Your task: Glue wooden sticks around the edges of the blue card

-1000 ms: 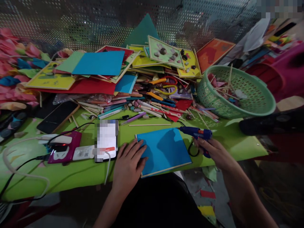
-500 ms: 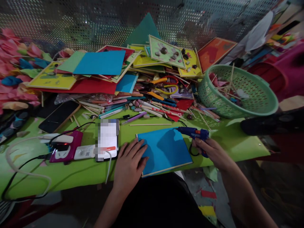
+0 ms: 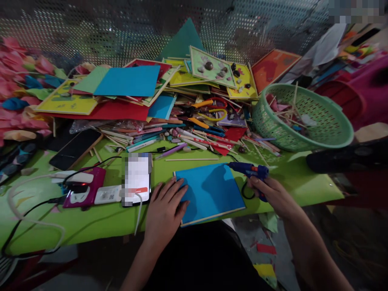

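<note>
A blue card (image 3: 212, 194) lies on the green tabletop in front of me, with thin wooden strips along its left and near edges. My left hand (image 3: 166, 206) rests flat on the card's left side, fingers stretched out. In my right hand (image 3: 273, 194) is a blue glue gun (image 3: 253, 171), gripped by its handle. The gun's nozzle points left and sits at the card's far right corner; whether it touches cannot be made out. A loose wooden stick (image 3: 192, 159) lies just beyond the card's far edge.
Left of the card are a lit phone (image 3: 137, 178), a magenta power strip (image 3: 86, 190) with cables, and a dark phone (image 3: 75, 148). Behind lie pens, scissors (image 3: 212, 115) and framed cards (image 3: 212, 66). A green basket (image 3: 303, 141) stands at the right.
My right hand and the glue gun have shifted very slightly to the right at the handle end. The left hand and the blue card have stayed in place.
</note>
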The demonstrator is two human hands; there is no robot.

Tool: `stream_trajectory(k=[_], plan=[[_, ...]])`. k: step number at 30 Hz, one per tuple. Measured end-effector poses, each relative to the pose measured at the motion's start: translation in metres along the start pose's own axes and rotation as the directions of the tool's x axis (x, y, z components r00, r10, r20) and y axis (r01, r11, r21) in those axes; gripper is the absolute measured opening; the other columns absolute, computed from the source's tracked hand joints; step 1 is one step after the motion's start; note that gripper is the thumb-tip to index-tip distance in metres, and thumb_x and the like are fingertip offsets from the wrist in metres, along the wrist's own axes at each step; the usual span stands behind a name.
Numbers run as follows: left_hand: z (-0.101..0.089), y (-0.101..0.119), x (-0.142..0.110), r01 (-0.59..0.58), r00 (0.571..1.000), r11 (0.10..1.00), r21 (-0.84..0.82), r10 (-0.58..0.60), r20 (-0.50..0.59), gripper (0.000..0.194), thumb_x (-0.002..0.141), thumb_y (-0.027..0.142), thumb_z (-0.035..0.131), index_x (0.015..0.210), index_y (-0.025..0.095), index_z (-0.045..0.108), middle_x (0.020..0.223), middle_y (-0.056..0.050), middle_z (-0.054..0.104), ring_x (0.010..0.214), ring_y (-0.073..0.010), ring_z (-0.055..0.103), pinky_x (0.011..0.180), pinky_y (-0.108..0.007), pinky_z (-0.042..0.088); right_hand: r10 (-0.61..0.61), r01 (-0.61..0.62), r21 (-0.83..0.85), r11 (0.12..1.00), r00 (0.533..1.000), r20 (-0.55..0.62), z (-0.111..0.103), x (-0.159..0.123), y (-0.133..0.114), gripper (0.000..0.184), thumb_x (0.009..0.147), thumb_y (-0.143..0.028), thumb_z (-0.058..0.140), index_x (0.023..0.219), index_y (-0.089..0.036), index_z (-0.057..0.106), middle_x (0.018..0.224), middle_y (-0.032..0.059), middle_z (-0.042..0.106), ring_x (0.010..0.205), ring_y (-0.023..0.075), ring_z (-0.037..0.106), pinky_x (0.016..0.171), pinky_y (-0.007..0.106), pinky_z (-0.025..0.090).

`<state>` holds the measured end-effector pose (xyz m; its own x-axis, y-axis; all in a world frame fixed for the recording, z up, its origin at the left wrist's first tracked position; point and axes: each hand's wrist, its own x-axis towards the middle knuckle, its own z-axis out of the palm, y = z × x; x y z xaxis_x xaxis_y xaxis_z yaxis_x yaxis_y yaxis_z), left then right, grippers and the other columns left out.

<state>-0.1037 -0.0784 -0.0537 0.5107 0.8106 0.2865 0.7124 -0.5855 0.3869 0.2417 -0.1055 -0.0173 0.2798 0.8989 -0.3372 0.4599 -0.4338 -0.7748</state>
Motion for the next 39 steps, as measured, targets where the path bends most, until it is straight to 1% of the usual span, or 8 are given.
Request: stream_trajectory(k=[5, 11, 15, 21, 27, 33, 36, 39], plan=[[0.0, -0.001, -0.001, -0.002, 1.0, 1.0, 0.008, 0.002, 0.009, 0.034, 0.103, 0.03, 0.056, 0.135, 0.025, 0.066, 0.149, -0.004, 0.062, 0.14, -0.0292, 0.056, 0.116, -0.056, 0.042, -0.005, 0.005, 0.016, 1.0, 0.999, -0.034, -0.004, -0.001, 0.001, 0.064, 0.078, -0.083, 0.06, 0.071, -0.02, 0.065, 0.06, 0.0013, 0.056, 0.058, 0.0149, 0.048, 0.056, 0.03, 0.038], [-0.001, 0.0, 0.0, 0.006, 1.0, 1.0, 0.005, -0.006, 0.013, 0.034, 0.103, 0.03, 0.056, 0.135, 0.026, 0.067, 0.148, -0.004, 0.062, 0.141, -0.0293, 0.055, 0.117, -0.056, 0.041, 0.011, -0.01, -0.013, 1.0, 1.0, 0.007, 0.001, 0.0, -0.006, 0.066, 0.077, -0.085, 0.059, 0.071, -0.02, 0.066, 0.059, 0.0011, 0.054, 0.057, 0.0154, 0.048, 0.055, 0.031, 0.036], [-0.001, 0.0, 0.0, 0.005, 1.0, 1.0, 0.0, -0.005, 0.018, 0.034, 0.103, 0.029, 0.056, 0.135, 0.025, 0.066, 0.149, -0.004, 0.062, 0.14, -0.0294, 0.056, 0.117, -0.056, 0.04, 0.013, -0.013, -0.013, 1.0, 1.0, -0.002, 0.005, 0.001, -0.009, 0.066, 0.075, -0.086, 0.06, 0.071, -0.02, 0.064, 0.06, 0.0013, 0.054, 0.057, 0.0159, 0.048, 0.055, 0.031, 0.037], [0.001, 0.0, -0.001, 0.019, 1.0, 1.0, -0.013, -0.019, 0.008, 0.033, 0.103, 0.03, 0.057, 0.134, 0.025, 0.067, 0.149, -0.003, 0.062, 0.141, -0.0293, 0.055, 0.117, -0.056, 0.039, 0.004, -0.005, 0.016, 1.0, 0.999, 0.039, 0.012, 0.002, -0.003, 0.062, 0.078, -0.082, 0.061, 0.069, -0.021, 0.06, 0.06, -0.0001, 0.052, 0.057, 0.0147, 0.046, 0.054, 0.03, 0.035], [0.0, 0.002, -0.001, 0.03, 1.0, 0.999, -0.023, -0.03, -0.001, 0.033, 0.103, 0.031, 0.057, 0.134, 0.026, 0.067, 0.148, -0.004, 0.063, 0.141, -0.0287, 0.055, 0.118, -0.055, 0.039, -0.043, 0.043, 0.011, 0.999, 0.999, 0.018, 0.009, 0.003, -0.002, 0.062, 0.08, -0.081, 0.059, 0.071, -0.02, 0.065, 0.058, 0.0009, 0.054, 0.056, 0.0153, 0.047, 0.052, 0.03, 0.036], [0.001, 0.0, -0.001, 0.017, 1.0, 1.0, -0.022, -0.017, 0.0, 0.033, 0.103, 0.031, 0.057, 0.135, 0.026, 0.066, 0.149, -0.003, 0.062, 0.141, -0.0291, 0.055, 0.117, -0.056, 0.039, -0.023, 0.021, 0.035, 0.999, 0.998, 0.051, 0.016, 0.002, -0.008, 0.059, 0.079, -0.079, 0.062, 0.07, -0.021, 0.062, 0.058, 0.0003, 0.052, 0.055, 0.0151, 0.045, 0.051, 0.029, 0.035], [0.001, 0.0, -0.001, 0.017, 1.0, 1.0, -0.026, -0.017, 0.004, 0.034, 0.102, 0.03, 0.058, 0.135, 0.026, 0.065, 0.149, -0.003, 0.062, 0.141, -0.0293, 0.055, 0.116, -0.057, 0.04, -0.039, 0.038, 0.012, 0.999, 0.997, 0.067, 0.017, 0.003, -0.007, 0.059, 0.081, -0.078, 0.06, 0.071, -0.021, 0.064, 0.058, 0.0006, 0.053, 0.056, 0.0152, 0.046, 0.052, 0.029, 0.034], [0.001, 0.0, -0.001, 0.014, 1.0, 1.0, -0.024, -0.014, -0.003, 0.034, 0.103, 0.03, 0.057, 0.135, 0.026, 0.066, 0.148, -0.003, 0.063, 0.14, -0.0295, 0.055, 0.116, -0.057, 0.041, -0.025, 0.023, 0.022, 0.999, 0.997, 0.073, 0.016, 0.004, -0.004, 0.059, 0.082, -0.078, 0.059, 0.072, -0.02, 0.063, 0.058, 0.0003, 0.054, 0.056, 0.0149, 0.046, 0.053, 0.029, 0.035]])
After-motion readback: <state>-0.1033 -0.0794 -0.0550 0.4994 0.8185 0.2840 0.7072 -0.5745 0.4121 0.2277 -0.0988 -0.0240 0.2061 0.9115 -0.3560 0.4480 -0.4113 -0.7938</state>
